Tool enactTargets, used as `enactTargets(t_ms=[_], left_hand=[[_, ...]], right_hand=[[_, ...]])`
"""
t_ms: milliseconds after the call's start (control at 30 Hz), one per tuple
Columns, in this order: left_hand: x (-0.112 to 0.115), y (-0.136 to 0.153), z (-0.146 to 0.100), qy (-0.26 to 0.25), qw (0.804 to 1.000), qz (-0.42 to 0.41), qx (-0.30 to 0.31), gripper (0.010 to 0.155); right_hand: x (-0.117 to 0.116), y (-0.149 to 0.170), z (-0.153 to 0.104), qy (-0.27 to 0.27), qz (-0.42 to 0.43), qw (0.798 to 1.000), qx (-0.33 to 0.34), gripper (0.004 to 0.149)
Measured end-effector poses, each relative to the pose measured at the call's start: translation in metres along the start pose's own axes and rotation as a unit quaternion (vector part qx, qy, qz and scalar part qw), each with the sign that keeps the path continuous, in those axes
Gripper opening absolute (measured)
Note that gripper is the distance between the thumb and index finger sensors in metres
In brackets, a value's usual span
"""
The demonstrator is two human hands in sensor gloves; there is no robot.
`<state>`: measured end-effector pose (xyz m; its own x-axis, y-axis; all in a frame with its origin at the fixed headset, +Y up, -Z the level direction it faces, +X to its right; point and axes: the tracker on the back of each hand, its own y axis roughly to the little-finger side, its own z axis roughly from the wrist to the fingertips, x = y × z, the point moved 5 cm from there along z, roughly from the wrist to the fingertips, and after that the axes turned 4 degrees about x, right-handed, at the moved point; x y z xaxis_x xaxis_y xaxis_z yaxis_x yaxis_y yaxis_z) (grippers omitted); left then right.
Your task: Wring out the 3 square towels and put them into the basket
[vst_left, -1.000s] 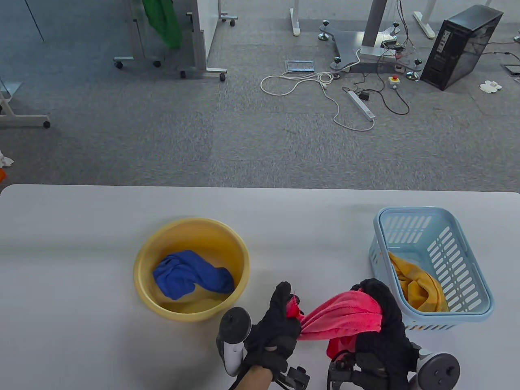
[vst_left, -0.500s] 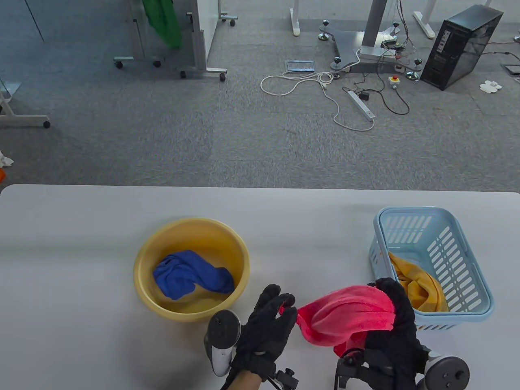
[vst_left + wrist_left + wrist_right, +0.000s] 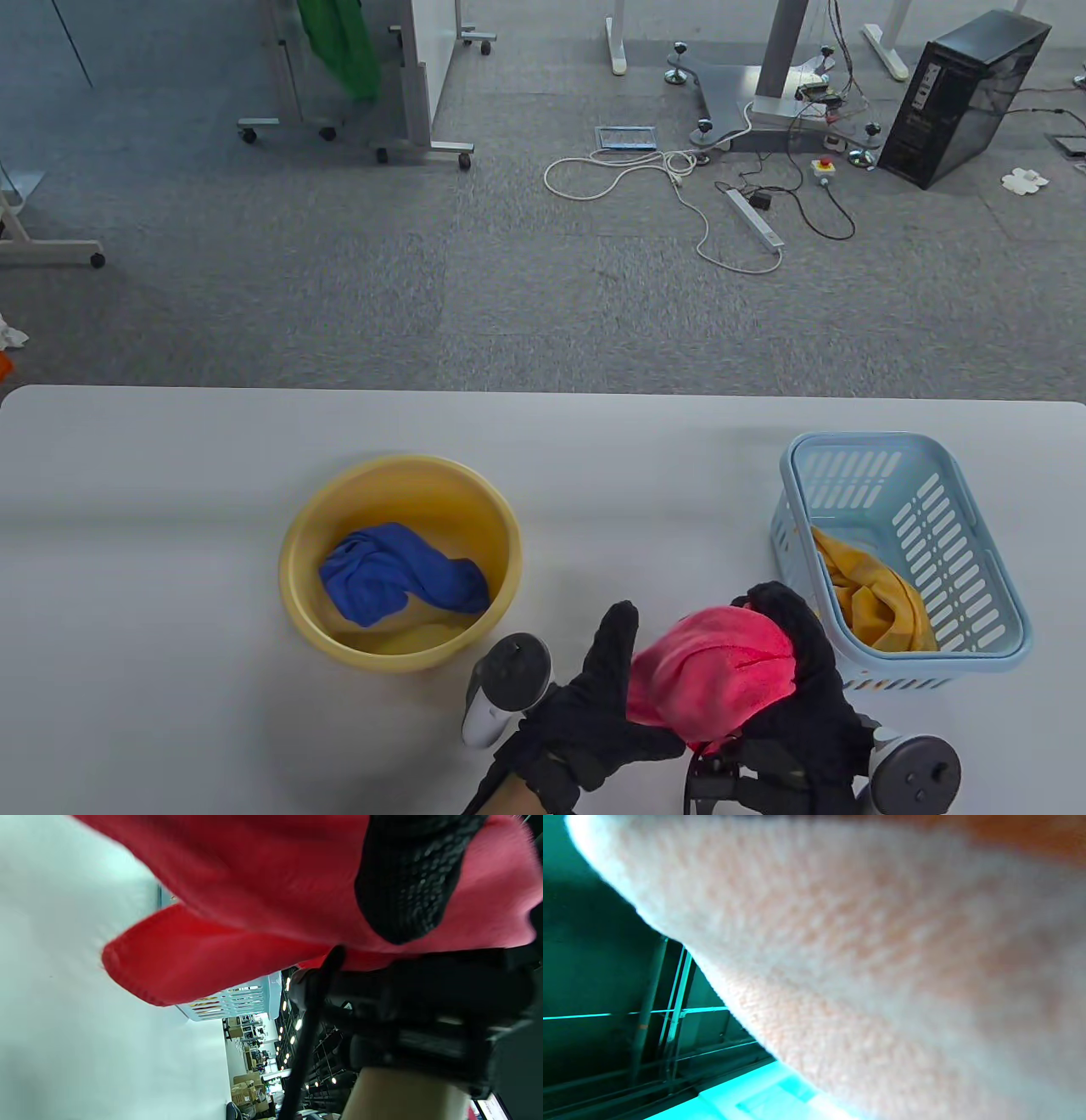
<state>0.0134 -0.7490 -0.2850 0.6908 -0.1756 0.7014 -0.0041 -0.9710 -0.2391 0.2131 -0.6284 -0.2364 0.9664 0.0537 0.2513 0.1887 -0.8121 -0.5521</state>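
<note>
Setting: grey carpeted floor (image 3: 339,280) behind a white tabletop (image 3: 153,526). On the floor: one black computer tower (image 3: 963,98), one white power strip (image 3: 755,219) with a looped white cable, wheeled stand frames at upper left with one green cloth (image 3: 339,42) hanging.

On the tabletop, counted:
- Basin, yellow, round (image 3: 297,586): one, left of centre.
- Basket, light blue, slatted (image 3: 976,526): one, at the right.
- Square towels: three in all. One blue towel (image 3: 399,577), crumpled, lay inside the basin. One yellow towel (image 3: 874,594), bunched, lay inside the basket at its near end. One pink towel (image 3: 713,671), gathered into a rounded wad, was held above the tabletop between the two hands, just left of the basket's near corner (the left wrist view showed a loose corner of it hanging clear of the white surface, basket behind).

Hands: two, both in black gloves, each with a tracker.
- Left hand (image 3: 594,722): fingers extended, nearly straight, lying along the left side of the pink wad; one fingertip (image 3: 403,887) pressed on the cloth in the left wrist view. Grip wide, touching rather than clasping.
- Right hand (image 3: 797,679): fingers curled over the top and right side of the wad, grip closed round it. Right wrist view was filled by blurred cloth (nothing of the fingers could be told there).
</note>
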Motion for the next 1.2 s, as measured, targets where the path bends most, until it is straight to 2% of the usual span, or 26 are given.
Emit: enactTargets(t_ms=[100, 233, 433, 633, 733, 933, 1000, 1067, 1100, 1200], left_hand=[[0.005, 0.001, 0.001, 0.023, 0.999, -0.022, -0.003, 0.119], [0.006, -0.009, 0.004, 0.045, 0.999, -0.029, 0.009, 0.111], [0.015, 0.008, 0.004, 0.088, 0.987, -0.135, -0.014, 0.104], [0.013, 0.006, 0.005, 0.072, 0.990, -0.125, -0.006, 0.101], [0.008, 0.010, 0.005, 0.049, 0.990, -0.129, -0.011, 0.090], [-0.005, 0.008, 0.001, 0.029, 0.995, -0.089, -0.025, 0.081], [-0.009, 0.000, 0.000, 0.018, 0.998, -0.049, -0.031, 0.070], [-0.014, -0.007, -0.001, 0.003, 0.999, 0.013, -0.036, 0.052], [-0.017, -0.010, -0.003, -0.016, 0.998, 0.042, -0.036, 0.049], [-0.025, -0.012, -0.006, -0.056, 0.995, 0.076, -0.035, 0.049]], right_hand=[[-0.012, -0.003, 0.001, -0.048, 0.018, 0.999, 0.009, 0.055], [-0.024, -0.002, 0.001, -0.081, 0.039, 0.996, 0.017, 0.056], [-0.035, -0.002, -0.001, -0.115, 0.053, 0.992, 0.027, 0.055], [-0.031, 0.000, -0.001, -0.109, 0.058, 0.992, 0.023, 0.056], [-0.030, 0.001, -0.001, -0.106, 0.052, 0.993, 0.023, 0.056], [-0.026, 0.000, -0.001, -0.100, 0.033, 0.994, 0.029, 0.056], [-0.021, 0.002, -0.001, -0.075, 0.034, 0.996, 0.018, 0.057], [-0.018, 0.003, -0.001, -0.074, 0.027, 0.997, 0.014, 0.057], [-0.017, 0.003, -0.001, -0.071, 0.023, 0.997, 0.013, 0.057], [-0.015, 0.002, -0.001, -0.069, 0.002, 0.998, 0.015, 0.057]])
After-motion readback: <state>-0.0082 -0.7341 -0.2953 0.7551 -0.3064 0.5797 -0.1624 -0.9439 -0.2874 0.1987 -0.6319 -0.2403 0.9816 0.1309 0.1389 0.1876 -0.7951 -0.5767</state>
